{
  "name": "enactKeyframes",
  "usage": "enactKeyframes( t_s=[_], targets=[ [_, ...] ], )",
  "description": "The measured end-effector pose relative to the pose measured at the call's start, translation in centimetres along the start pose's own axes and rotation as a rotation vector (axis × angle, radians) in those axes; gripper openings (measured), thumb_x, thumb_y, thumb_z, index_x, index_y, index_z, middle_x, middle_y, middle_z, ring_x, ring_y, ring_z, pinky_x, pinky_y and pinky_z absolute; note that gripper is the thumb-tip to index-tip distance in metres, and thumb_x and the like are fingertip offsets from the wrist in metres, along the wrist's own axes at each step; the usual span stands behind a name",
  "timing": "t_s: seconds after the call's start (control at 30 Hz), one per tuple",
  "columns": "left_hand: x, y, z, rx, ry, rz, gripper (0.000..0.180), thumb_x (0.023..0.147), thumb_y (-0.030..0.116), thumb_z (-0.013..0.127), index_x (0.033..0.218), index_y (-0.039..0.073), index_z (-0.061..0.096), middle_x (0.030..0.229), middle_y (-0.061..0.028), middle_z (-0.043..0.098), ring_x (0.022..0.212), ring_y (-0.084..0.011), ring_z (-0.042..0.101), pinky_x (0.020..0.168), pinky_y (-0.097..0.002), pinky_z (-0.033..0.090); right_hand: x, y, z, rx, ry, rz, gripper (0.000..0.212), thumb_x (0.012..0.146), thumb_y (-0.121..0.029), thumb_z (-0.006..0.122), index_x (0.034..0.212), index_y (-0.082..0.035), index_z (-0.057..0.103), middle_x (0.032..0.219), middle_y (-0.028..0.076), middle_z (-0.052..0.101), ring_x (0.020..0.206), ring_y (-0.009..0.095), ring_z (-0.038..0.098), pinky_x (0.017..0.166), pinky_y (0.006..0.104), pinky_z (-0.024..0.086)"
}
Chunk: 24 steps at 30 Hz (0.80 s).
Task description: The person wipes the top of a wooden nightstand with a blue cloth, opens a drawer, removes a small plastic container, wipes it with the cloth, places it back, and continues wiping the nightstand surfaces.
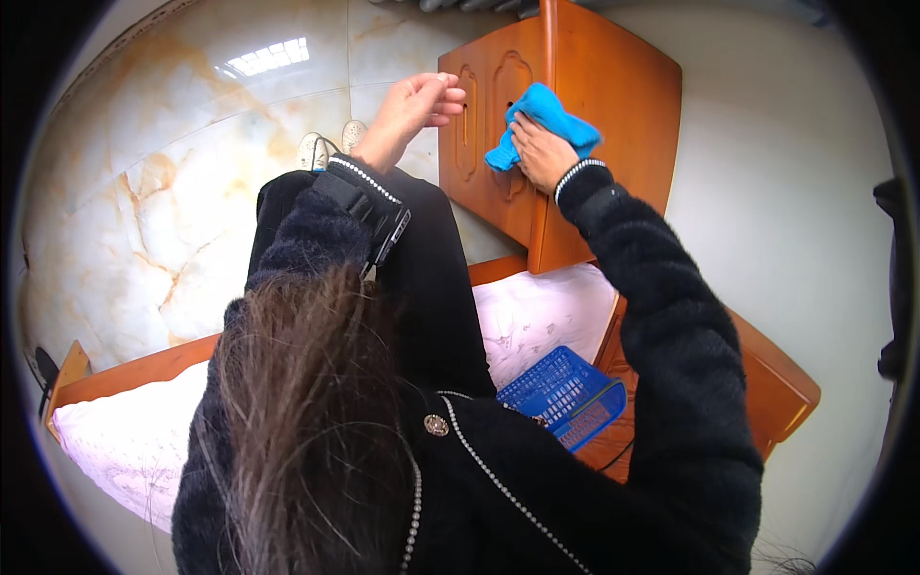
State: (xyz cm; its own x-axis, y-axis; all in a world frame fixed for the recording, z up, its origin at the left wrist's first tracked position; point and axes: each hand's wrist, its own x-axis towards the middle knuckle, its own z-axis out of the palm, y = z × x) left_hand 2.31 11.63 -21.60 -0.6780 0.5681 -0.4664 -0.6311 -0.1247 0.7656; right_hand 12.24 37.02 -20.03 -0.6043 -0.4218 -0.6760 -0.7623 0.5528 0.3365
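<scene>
Right hand [541, 153] presses cloth [546, 120] flat against cabinet [594, 86] front, fingers gripping it. Left hand [417, 101], fingers loosely curled and empty, hovers left of cabinet.

Glossy marble floor [172, 192], perhaps tiled

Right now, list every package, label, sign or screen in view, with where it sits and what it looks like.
No packages, labels, signs or screens show.
Nearest thing to a container: blue plastic basket, latticed, on the bed near the orange-brown wooden nightstand.
Right hand presses a blue cloth on the nightstand; left hand is raised, empty.
</scene>
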Motion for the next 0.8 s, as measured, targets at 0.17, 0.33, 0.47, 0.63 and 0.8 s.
enactKeyframes(
  t_s=[0.17, 0.33, 0.47, 0.63, 0.8],
  targets=[
    [0.9, -0.6, -3.0, -0.012, 0.200, -0.126, 0.040, 0.100, 0.030, 0.051, 0.122, -0.002, 0.059, 0.107, -0.0073, 0.068, 0.090, -0.0111, 0.065, 0.079, -0.0253, 0.052, 7.7, 4.3, 3.0, 0.254, -0.146, 0.165, 0.041, 0.087, -0.021, 0.053, 0.119, 0.000, 0.065, 0.136, 0.015, 0.055, 0.134, 0.033, 0.040, 0.116, 0.0420, 0.026],
    [2.7, -0.5, -3.8, 0.039, 0.101, -0.054, 0.043, 0.101, 0.032, 0.047, 0.129, 0.000, 0.057, 0.116, -0.0090, 0.066, 0.101, -0.0148, 0.064, 0.087, -0.0273, 0.050, 14.8, 7.8, 5.0, 0.120, -0.271, 0.149, 0.044, 0.087, -0.026, 0.056, 0.121, 0.000, 0.064, 0.142, 0.015, 0.049, 0.134, 0.037, 0.037, 0.116, 0.0444, 0.024],
    [3.8, -1.0, -3.8, 0.185, 0.071, -0.008, 0.042, 0.100, 0.035, 0.050, 0.126, 0.005, 0.060, 0.112, -0.0080, 0.068, 0.101, -0.0145, 0.064, 0.086, -0.0282, 0.050, 17.1, 8.4, 5.7, 0.096, -0.184, 0.214, 0.044, 0.090, -0.033, 0.055, 0.120, -0.003, 0.066, 0.143, 0.017, 0.049, 0.134, 0.037, 0.037, 0.117, 0.0465, 0.023],
    [5.2, -2.8, -4.5, 0.520, 0.099, 0.150, 0.042, 0.099, 0.038, 0.053, 0.125, 0.006, 0.062, 0.105, -0.0070, 0.070, 0.096, -0.0158, 0.067, 0.083, -0.0291, 0.053, 15.9, 2.3, 5.9, 0.185, -0.496, 0.030, 0.042, 0.092, -0.033, 0.052, 0.119, -0.006, 0.068, 0.147, 0.018, 0.043, 0.140, 0.037, 0.032, 0.119, 0.0482, 0.018],
    [5.8, -4.5, -4.9, 0.654, 0.104, 0.225, 0.042, 0.099, 0.036, 0.054, 0.126, 0.004, 0.061, 0.106, -0.0083, 0.071, 0.092, -0.0167, 0.069, 0.083, -0.0294, 0.054, 9.9, -10.6, 8.9, 0.279, -0.668, -0.064, 0.043, 0.093, -0.033, 0.049, 0.119, -0.006, 0.069, 0.144, 0.015, 0.047, 0.141, 0.034, 0.031, 0.119, 0.0499, 0.014]
  ],
)
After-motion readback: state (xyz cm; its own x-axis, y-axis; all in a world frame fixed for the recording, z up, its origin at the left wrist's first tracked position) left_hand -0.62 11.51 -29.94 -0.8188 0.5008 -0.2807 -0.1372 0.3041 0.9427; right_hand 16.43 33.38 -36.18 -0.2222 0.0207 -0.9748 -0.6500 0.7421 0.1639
